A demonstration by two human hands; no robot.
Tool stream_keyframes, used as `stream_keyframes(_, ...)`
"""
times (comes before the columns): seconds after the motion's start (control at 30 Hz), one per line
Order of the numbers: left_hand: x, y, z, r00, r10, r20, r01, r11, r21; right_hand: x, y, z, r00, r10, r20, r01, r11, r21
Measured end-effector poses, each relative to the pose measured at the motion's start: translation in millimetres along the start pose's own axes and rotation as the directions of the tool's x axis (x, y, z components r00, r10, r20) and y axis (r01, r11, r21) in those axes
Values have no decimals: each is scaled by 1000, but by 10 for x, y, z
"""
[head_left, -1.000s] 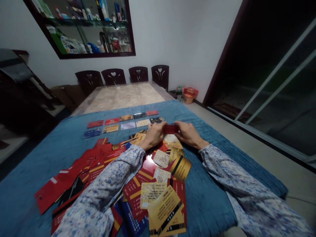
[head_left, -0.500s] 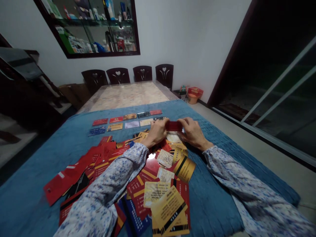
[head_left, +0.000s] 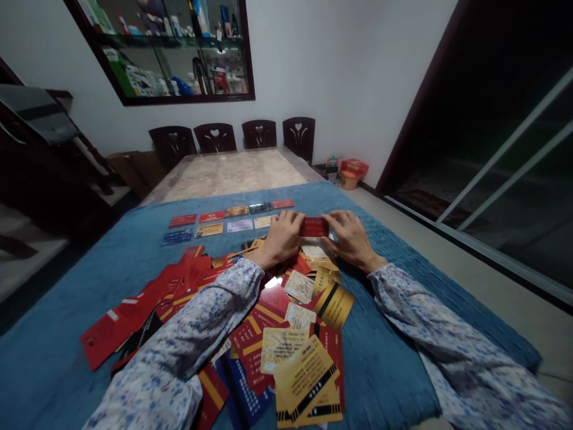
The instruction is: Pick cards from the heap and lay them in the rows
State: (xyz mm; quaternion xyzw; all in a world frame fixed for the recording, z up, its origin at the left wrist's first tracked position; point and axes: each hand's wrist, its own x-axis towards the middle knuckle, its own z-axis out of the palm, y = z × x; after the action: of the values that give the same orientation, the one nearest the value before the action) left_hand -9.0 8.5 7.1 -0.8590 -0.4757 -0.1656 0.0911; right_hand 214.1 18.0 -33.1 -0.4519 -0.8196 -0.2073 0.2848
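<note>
Red card [head_left: 314, 227] | left hand [head_left: 282, 239], right hand [head_left: 353, 240] at edges | cloth [head_left: 380, 352] stretching rightward

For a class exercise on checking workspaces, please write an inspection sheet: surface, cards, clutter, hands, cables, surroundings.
Surface: blue cloth over the near part of a stone-patterned table.
Cards: red card, held; two rows of cards farther off.
Clutter: loose pile of overlapping cards, partly hidden by the left sleeve.
Hands: left hand and right hand grip the red card's ends.
Cables: thin floor line at right; cable or seam, cannot tell.
Surroundings: dark chairs, glass shelves.
</note>
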Motion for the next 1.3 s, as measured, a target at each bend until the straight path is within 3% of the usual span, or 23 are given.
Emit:
stream_keyframes(0.3, -62, -75, -177, 996, 66, 66, -68, 997, 29, 118, -20, -110, 986, -63, 152, 49, 994, 98)
stream_keyframes(0.67, -260, -401, -287, 995, -1, 98, -4, 999, 43, 462, -237, -26, 954, -178, 243, 144, 978, 150)
stream_keyframes(1.3, -802, -1239, -585, 981, -133, 145, 119, 988, 99, 1221, -986, 274, 866, -382, 322, 306, 915, 262)
